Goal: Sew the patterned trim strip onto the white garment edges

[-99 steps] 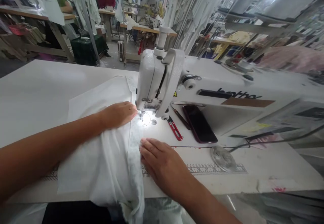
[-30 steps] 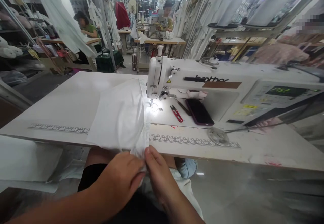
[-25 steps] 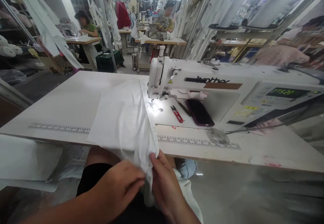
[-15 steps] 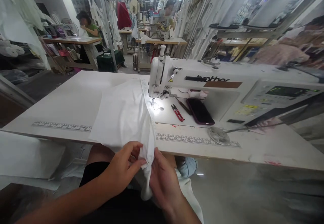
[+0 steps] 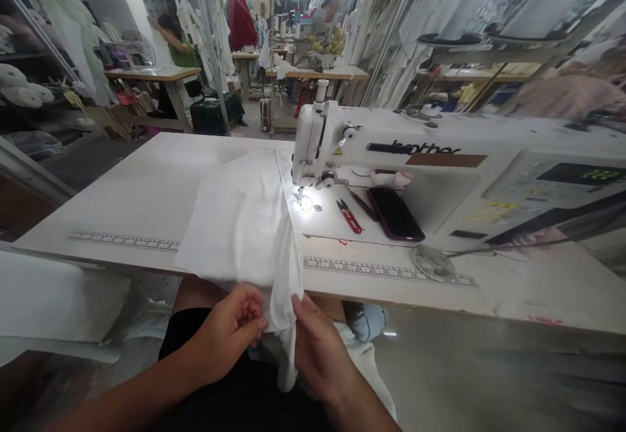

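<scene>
Head view: my right hand (image 5: pixel 317 347) grasps the right border of the white fabric (image 5: pixel 235 217) at the front of the desk (image 5: pixel 112 178), thumb on top. My left hand (image 5: pixel 229 331) is released, fingers loosely curled at 9 o'clock from the right; whether it touches the cloth I cannot tell. In my judgement, the right hand alone controls this border.

The fabric lies on the desk from my hands towards 11 o'clock, its front portion hanging over the edge in folds. Its far right border is just beside the presser foot (image 5: pixel 300 196) of the sewing machine (image 5: pixel 386 139), at 12 o'clock from my right hand. Red thread snips (image 5: pixel 349 217) lie at 1 o'clock, a smartphone (image 5: pixel 395 214) at 2 o'clock, both apart from the fabric.
</scene>
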`<state>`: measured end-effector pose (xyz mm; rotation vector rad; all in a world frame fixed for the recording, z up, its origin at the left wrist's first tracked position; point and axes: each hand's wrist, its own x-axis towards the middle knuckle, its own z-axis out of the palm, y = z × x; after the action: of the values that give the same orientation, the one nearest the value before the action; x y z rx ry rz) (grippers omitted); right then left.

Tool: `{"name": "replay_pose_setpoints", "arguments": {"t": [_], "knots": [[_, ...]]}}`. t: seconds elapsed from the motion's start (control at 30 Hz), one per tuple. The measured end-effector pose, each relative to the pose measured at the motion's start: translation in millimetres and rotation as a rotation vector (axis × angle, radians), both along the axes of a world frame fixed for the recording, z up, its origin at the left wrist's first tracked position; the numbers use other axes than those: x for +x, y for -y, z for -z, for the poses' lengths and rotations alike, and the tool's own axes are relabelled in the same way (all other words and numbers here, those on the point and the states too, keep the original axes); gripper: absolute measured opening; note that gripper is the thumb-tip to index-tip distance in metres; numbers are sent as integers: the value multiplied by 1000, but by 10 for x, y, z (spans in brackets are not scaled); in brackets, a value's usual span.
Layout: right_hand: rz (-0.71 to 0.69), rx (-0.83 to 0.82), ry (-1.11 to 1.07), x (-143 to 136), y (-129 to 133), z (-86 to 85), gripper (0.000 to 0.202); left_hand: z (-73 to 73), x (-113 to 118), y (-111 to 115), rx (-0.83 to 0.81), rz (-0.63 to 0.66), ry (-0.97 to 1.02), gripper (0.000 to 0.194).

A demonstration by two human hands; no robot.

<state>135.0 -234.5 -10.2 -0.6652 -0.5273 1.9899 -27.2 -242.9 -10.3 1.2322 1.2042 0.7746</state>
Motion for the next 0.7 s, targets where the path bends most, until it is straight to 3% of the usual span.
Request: {"name": "replay_pose_setpoints", "arguments": {"t": [0.2,0.4,0.57,0.7], "knots": [[21,-71,96,-38,166,212,36,-11,-108,60,6,-47,-133,16],[36,18,249,-73,199,233,33,48,43,103,163,-101,-250,25],[40,117,413,-53,198,258,32,97,102,86,566,-148,-407,10],[10,61,380,-37,149,222,30,42,27,15,1031,62,-586,11]]}}
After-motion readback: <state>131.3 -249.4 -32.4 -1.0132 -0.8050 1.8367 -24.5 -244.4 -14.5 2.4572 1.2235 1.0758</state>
